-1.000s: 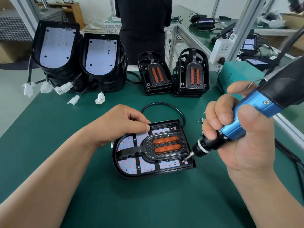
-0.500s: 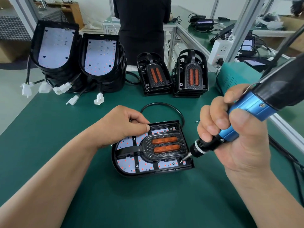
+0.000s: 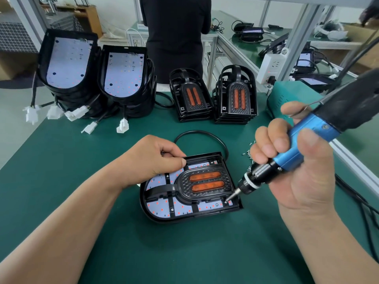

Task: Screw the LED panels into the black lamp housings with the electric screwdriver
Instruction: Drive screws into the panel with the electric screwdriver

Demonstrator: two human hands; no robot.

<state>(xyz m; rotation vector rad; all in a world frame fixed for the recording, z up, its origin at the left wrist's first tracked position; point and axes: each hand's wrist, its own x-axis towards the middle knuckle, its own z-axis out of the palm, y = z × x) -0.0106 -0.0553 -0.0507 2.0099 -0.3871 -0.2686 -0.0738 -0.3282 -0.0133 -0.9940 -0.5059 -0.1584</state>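
Two hands work over green mat. Lamp housing lies flat in middle of mat, rounded end to left. LED panel sits inside it, under black frame with two orange strips. Left hand, fingers curled together, grips housing at far rim. Right hand has fingers clamped round blue body of electric screwdriver. Tool is tilted, bit tip touching near right corner of panel. Loose screws lie just beside right hand. Behind: stacked housings, stacked frames.
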